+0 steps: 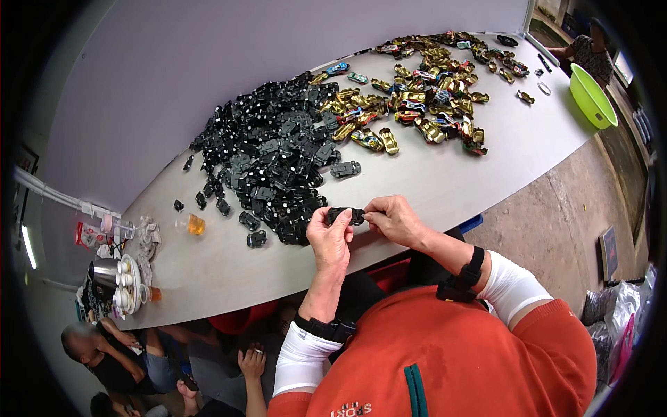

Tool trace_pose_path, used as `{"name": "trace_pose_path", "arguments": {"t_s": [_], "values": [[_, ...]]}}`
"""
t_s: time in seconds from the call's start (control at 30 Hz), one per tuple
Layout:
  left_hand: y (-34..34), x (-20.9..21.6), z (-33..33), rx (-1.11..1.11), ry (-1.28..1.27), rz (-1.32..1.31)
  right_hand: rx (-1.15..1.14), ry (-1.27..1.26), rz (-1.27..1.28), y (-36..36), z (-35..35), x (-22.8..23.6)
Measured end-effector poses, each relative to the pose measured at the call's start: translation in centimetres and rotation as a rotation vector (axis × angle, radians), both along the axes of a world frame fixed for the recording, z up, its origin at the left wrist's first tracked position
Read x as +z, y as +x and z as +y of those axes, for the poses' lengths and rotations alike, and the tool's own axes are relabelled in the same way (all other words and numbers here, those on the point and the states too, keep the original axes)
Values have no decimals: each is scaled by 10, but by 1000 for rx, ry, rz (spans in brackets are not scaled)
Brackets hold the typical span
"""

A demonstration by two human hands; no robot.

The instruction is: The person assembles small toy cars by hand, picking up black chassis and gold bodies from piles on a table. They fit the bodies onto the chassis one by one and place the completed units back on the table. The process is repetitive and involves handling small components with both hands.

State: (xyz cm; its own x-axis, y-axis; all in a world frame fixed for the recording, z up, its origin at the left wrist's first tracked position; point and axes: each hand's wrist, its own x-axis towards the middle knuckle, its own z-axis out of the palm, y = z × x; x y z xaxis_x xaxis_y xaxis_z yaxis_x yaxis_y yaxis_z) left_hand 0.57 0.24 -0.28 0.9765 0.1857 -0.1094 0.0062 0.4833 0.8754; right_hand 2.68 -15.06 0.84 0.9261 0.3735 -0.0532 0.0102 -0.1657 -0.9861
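Note:
Just past the table's near edge, a black toy car chassis [342, 215] is held between both hands. My left hand [329, 240] is closed round its left end, thumb across the top. At the other end, my right hand [393, 219] pinches with thumb and fingertips; whether a small part is also between them cannot be seen. Beyond my hands lies a big heap of black toy car chassis [267, 149]. A single grey-black chassis [345, 169] rests apart from it. To the right, gold and coloured toy car bodies [431, 90] are spread in a pile.
The pale table [229, 278] stands against a wall. On its left are a glass of amber drink [191, 224], a cloth [148, 240] and a tray of white cups [132, 285]. A green basin [592, 97] sits at the right edge. Other people [104, 354] sit at lower left.

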Motion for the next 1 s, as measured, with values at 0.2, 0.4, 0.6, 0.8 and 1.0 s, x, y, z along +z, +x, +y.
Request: {"name": "trace_pose_path", "arguments": {"t_s": [0.2, 0.4, 0.6, 0.8, 1.0], "values": [[-5, 8, -3, -29, -67, 1, -42, 167, 125, 11, -20, 4], [-12, -1, 3, -338, 259, 52, 66, 202, 294, 20, -18, 19], [-11, 2, 12, -492, 423, 54, 257, 77, 203, 19, -19, 20], [-16, 14, 8, -507, 432, 129, 223, -323, -494, 10, -13, 29], [-9, 17, 14, -528, 234, 196, 178, -94, -167, 10, -21, 9]]}}
